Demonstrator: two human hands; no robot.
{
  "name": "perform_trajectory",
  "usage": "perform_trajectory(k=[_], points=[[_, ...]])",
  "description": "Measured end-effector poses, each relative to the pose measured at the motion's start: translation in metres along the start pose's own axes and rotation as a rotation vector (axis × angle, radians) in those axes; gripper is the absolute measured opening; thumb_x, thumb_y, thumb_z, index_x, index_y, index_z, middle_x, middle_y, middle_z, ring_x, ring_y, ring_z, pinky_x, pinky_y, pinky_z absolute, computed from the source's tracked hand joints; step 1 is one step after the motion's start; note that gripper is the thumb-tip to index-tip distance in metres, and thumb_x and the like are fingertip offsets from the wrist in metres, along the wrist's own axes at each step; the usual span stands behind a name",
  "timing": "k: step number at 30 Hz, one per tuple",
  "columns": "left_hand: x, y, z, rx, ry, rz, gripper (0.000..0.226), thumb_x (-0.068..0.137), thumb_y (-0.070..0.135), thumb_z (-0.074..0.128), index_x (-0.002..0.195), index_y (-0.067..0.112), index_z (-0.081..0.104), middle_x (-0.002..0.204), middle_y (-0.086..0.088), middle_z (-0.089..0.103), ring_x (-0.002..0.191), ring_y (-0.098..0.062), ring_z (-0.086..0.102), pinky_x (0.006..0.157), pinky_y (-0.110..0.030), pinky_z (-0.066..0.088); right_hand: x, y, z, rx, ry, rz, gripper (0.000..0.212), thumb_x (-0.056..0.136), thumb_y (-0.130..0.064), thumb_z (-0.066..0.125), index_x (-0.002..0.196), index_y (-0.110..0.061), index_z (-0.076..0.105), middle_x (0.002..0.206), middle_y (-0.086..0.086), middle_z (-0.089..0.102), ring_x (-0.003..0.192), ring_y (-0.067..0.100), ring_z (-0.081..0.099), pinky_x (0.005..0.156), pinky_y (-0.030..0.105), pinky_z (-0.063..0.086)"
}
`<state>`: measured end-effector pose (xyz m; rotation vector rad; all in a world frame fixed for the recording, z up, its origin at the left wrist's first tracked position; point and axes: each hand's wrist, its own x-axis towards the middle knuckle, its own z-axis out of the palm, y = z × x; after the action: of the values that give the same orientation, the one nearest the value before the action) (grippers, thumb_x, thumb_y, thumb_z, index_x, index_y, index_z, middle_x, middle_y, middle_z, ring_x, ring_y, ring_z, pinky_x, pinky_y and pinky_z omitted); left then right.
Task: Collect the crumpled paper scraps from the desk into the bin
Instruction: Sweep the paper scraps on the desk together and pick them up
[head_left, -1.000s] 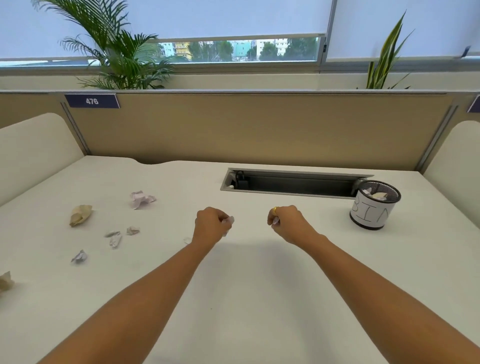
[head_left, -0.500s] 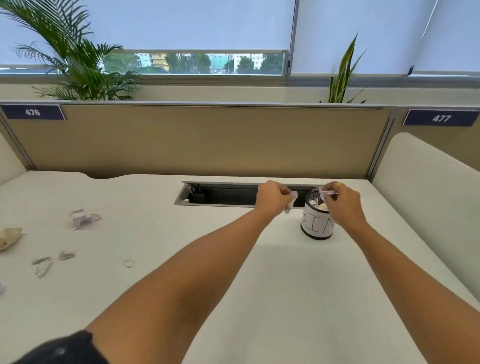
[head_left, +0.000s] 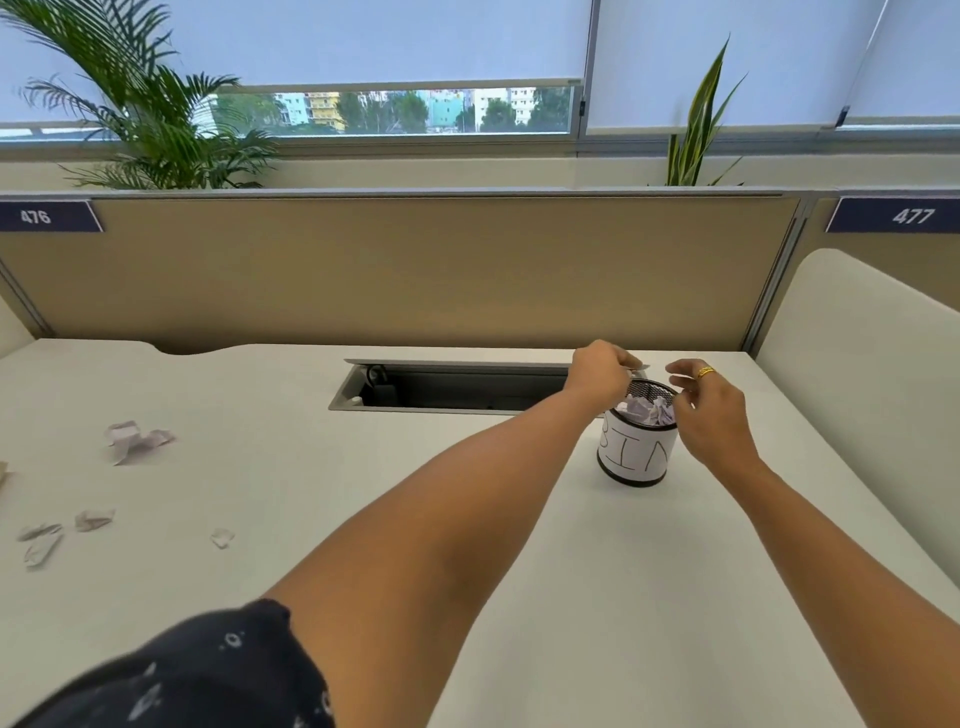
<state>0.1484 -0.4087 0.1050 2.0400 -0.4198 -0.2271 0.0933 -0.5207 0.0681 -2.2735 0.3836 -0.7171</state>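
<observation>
The bin (head_left: 636, 457), a small black mesh cup wrapped in white paper with handwritten letters, stands on the white desk (head_left: 545, 597) at the right. Crumpled white scraps (head_left: 649, 411) fill its top. My left hand (head_left: 602, 375) hovers at the bin's far left rim, fingers loosely pointing down, no paper visible in it. My right hand (head_left: 709, 415) is at the right rim with fingers spread and empty. On the desk's left lie a larger crumpled scrap (head_left: 136, 439), a tiny scrap (head_left: 222, 537) and small scraps (head_left: 93, 518) (head_left: 40, 543).
A recessed cable tray (head_left: 457, 389) is cut into the desk behind my left arm. A tan partition (head_left: 415, 270) backs the desk, and a cream side panel (head_left: 857, 374) closes the right. A tan scrap edge (head_left: 3, 473) shows at the far left.
Both hands carried scraps from mid-desk to the bin on the right. The scraps have left my fingers and lie in the bin; my fingers have spread above the rim.
</observation>
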Motion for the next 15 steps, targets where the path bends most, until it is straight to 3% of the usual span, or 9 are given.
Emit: perform_trajectory(k=[5, 9, 15], points=[[-0.001, -0.010, -0.003, -0.040, 0.052, 0.019, 0.028, 0.090, -0.005, 0.044, 0.109, -0.003, 0.065, 0.115, -0.027, 0.064, 0.106, -0.038, 0.062, 0.096, -0.044, 0.052, -0.006, 0.002, 0.000, -0.012, 0.076, -0.025, 0.035, 0.083, 0.014, 0.041, 0.112, 0.004, 0.059, 0.115, 0.021, 0.064, 0.104, 0.032, 0.059, 0.085, 0.025, 0.041], [-0.017, -0.030, -0.016, -0.098, 0.130, 0.027, 0.024, 0.089, -0.003, 0.047, 0.103, -0.003, 0.066, 0.106, -0.027, 0.067, 0.086, -0.027, 0.063, 0.089, -0.042, 0.056, -0.019, -0.006, 0.005, -0.032, 0.157, -0.099, 0.028, 0.086, 0.011, 0.045, 0.106, 0.005, 0.063, 0.109, 0.023, 0.065, 0.102, 0.035, 0.060, 0.089, 0.035, 0.047], [-0.065, -0.097, -0.049, -0.072, 0.244, -0.062, 0.021, 0.091, 0.005, 0.052, 0.106, 0.002, 0.066, 0.109, -0.019, 0.068, 0.098, -0.027, 0.065, 0.091, -0.036, 0.054, -0.058, -0.031, 0.039, -0.017, 0.143, -0.225, 0.015, 0.084, 0.009, 0.055, 0.090, 0.005, 0.069, 0.098, 0.023, 0.067, 0.098, 0.036, 0.058, 0.086, 0.034, 0.044]])
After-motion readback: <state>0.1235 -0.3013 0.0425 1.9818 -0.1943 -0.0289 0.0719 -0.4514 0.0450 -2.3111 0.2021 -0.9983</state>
